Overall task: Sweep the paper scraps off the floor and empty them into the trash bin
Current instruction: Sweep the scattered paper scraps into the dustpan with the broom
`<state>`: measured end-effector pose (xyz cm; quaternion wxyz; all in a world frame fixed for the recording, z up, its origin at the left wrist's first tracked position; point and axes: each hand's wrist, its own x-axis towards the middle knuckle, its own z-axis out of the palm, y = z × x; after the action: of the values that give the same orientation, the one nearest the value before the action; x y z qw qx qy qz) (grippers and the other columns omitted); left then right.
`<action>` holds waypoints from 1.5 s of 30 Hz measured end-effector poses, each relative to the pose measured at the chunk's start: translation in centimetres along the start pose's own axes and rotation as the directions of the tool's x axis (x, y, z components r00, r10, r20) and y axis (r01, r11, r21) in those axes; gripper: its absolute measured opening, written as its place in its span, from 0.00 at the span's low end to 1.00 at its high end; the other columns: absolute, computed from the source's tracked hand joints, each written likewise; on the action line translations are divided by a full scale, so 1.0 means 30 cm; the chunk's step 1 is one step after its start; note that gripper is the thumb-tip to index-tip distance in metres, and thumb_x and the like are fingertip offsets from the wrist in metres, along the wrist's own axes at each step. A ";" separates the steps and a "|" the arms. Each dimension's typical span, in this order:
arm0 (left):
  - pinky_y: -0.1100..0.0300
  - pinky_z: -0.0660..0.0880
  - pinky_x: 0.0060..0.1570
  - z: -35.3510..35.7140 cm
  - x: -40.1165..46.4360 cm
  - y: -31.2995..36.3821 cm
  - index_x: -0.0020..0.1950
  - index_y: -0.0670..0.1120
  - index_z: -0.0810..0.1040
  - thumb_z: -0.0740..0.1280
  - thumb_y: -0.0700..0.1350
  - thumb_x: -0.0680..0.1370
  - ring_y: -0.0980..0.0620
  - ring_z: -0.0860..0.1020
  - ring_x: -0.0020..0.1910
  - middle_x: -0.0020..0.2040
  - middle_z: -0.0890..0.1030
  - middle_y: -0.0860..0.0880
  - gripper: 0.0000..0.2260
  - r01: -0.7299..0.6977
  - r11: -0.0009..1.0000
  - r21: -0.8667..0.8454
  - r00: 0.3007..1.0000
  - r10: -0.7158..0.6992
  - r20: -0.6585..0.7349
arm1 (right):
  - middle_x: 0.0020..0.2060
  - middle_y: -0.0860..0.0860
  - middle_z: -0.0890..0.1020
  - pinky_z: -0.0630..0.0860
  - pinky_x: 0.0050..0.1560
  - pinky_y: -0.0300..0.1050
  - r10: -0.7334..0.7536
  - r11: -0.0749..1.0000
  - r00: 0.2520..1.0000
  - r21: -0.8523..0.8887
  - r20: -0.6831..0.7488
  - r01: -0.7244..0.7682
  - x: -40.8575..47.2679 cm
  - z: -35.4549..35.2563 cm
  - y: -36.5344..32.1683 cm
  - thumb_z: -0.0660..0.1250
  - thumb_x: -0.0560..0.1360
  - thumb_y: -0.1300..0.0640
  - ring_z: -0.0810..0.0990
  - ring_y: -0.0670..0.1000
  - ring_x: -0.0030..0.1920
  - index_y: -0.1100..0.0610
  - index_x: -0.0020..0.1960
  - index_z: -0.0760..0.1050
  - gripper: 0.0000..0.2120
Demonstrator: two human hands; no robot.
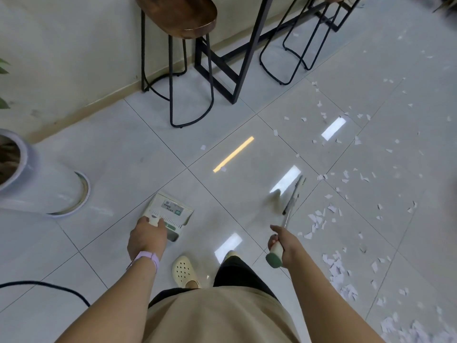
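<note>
My left hand [148,237] grips the handle of a cream dustpan [170,209] whose pan rests on the tiled floor ahead of me. My right hand [282,243] holds the green-capped handle of a broom [274,254]; its thin shaft slants forward to a blurred head [294,191] over the floor. Several white paper scraps [319,219] lie scattered right of the broom, with denser heaps [338,271] near my right side and more spread toward the far right. No trash bin is in view.
A white plant pot [24,174] stands at the left. Two bar stools [183,58] and a black table frame [237,70] stand along the wall ahead. A black cable [49,285] crosses the floor at lower left. My cream clog [184,269] is between my arms.
</note>
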<state>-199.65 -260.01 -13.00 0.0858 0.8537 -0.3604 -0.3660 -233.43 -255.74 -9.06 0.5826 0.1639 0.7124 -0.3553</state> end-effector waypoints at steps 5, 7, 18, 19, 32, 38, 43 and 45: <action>0.46 0.80 0.49 0.014 0.000 0.044 0.54 0.45 0.83 0.62 0.57 0.81 0.37 0.81 0.49 0.50 0.84 0.41 0.18 -0.011 1.000 -0.003 1.000 0.011 -0.021 | 0.22 0.49 0.65 0.64 0.16 0.35 0.131 0.990 0.952 0.021 0.275 -0.142 0.007 0.154 -0.080 0.62 0.79 0.63 0.64 0.45 0.18 0.57 0.41 0.65 0.11; 0.49 0.79 0.47 0.008 0.006 0.060 0.47 0.46 0.82 0.61 0.58 0.82 0.39 0.80 0.45 0.47 0.84 0.42 0.19 0.022 1.000 -0.015 1.000 -0.022 -0.014 | 0.23 0.48 0.65 0.64 0.16 0.34 0.217 0.976 0.899 -0.048 0.380 -0.215 0.027 0.242 -0.116 0.60 0.79 0.64 0.64 0.44 0.18 0.56 0.38 0.64 0.12; 0.52 0.76 0.48 -0.076 0.051 0.273 0.53 0.48 0.83 0.66 0.60 0.80 0.40 0.80 0.52 0.50 0.84 0.45 0.17 0.088 0.993 -0.078 0.987 -0.098 -0.131 | 0.22 0.48 0.69 0.68 0.18 0.33 0.474 0.880 0.674 -0.298 0.566 -0.369 0.147 0.755 -0.346 0.57 0.79 0.65 0.67 0.43 0.17 0.57 0.35 0.66 0.14; 0.53 0.76 0.47 -0.069 0.048 0.306 0.50 0.48 0.83 0.66 0.59 0.80 0.41 0.80 0.50 0.46 0.83 0.46 0.15 0.086 0.993 -0.086 0.986 -0.097 -0.138 | 0.21 0.49 0.69 0.68 0.17 0.33 0.471 0.882 0.677 -0.282 0.565 -0.378 0.163 0.782 -0.378 0.57 0.79 0.65 0.67 0.44 0.17 0.57 0.35 0.66 0.14; 0.54 0.72 0.44 0.142 0.101 0.731 0.46 0.49 0.80 0.64 0.55 0.82 0.43 0.77 0.44 0.41 0.79 0.48 0.12 -0.091 0.994 0.053 0.994 0.093 -0.048 | 0.24 0.49 0.69 0.70 0.17 0.34 0.320 0.945 0.899 -0.036 0.298 -0.324 0.391 0.162 -0.884 0.59 0.78 0.65 0.69 0.44 0.18 0.58 0.43 0.67 0.07; 0.56 0.70 0.44 0.278 0.121 0.978 0.45 0.48 0.79 0.64 0.53 0.83 0.44 0.75 0.43 0.41 0.77 0.48 0.12 -0.249 0.964 0.096 0.969 0.247 0.031 | 0.24 0.53 0.70 0.68 0.18 0.36 0.100 0.985 0.995 -0.137 -0.014 -0.101 0.484 -0.105 -0.967 0.60 0.77 0.66 0.67 0.48 0.17 0.62 0.45 0.70 0.03; 0.57 0.68 0.40 0.365 0.100 1.102 0.43 0.49 0.79 0.62 0.55 0.83 0.45 0.76 0.41 0.38 0.77 0.49 0.15 -0.397 0.901 0.176 0.917 0.381 0.121 | 0.27 0.56 0.73 0.70 0.23 0.38 -0.072 0.993 0.987 -0.098 -0.144 0.059 0.431 -0.159 -0.958 0.63 0.74 0.69 0.69 0.51 0.18 0.68 0.50 0.73 0.06; 0.57 0.69 0.39 0.385 0.093 1.141 0.43 0.50 0.79 0.62 0.56 0.83 0.45 0.76 0.41 0.38 0.77 0.51 0.14 -0.445 0.879 0.172 0.893 0.422 0.155 | 0.27 0.56 0.73 0.70 0.23 0.38 -0.102 0.995 0.987 -0.035 -0.127 0.098 0.386 -0.176 -0.936 0.63 0.74 0.69 0.68 0.50 0.20 0.68 0.47 0.73 0.03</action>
<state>-225.19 -285.37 -8.81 0.0575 0.7333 -0.5821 -0.3465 -258.47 -273.63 -10.80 0.5193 0.1421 0.7608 -0.3624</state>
